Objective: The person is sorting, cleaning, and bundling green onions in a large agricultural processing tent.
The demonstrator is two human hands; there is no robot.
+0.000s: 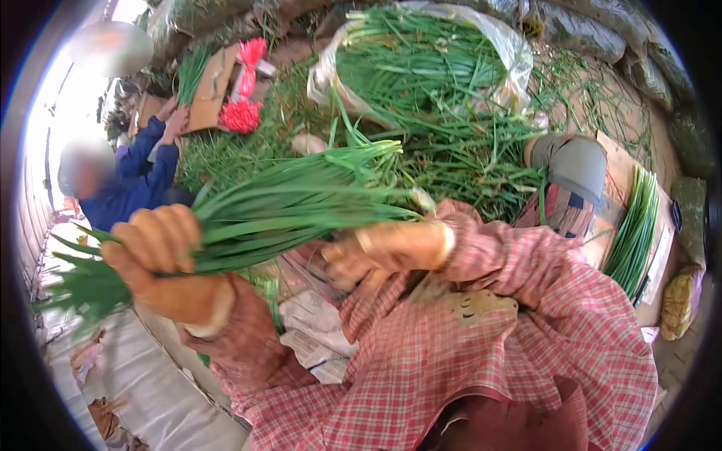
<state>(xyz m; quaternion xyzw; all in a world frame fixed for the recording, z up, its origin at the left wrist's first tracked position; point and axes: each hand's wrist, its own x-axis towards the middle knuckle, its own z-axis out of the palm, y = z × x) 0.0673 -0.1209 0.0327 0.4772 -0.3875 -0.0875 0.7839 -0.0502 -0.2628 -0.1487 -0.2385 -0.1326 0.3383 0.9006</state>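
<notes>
My left hand (162, 263), in a tan glove, is closed round a bunch of long green stalks (293, 199) near their leafy end. The pale cut ends of the bunch point right, towards the middle of the view. My right hand (387, 248), also gloved and blurred by motion, is just below those pale ends. Its fingers are smeared, so whether it grips anything is not visible. Both arms are in red checked sleeves.
A clear plastic bag (320, 75) of green stalks is at the top. Loose greens (466, 165) cover the ground. A neat bundle (633, 233) lies on cardboard at right. A co-worker in blue (143, 169) handles greens at left, near red ties (244, 90).
</notes>
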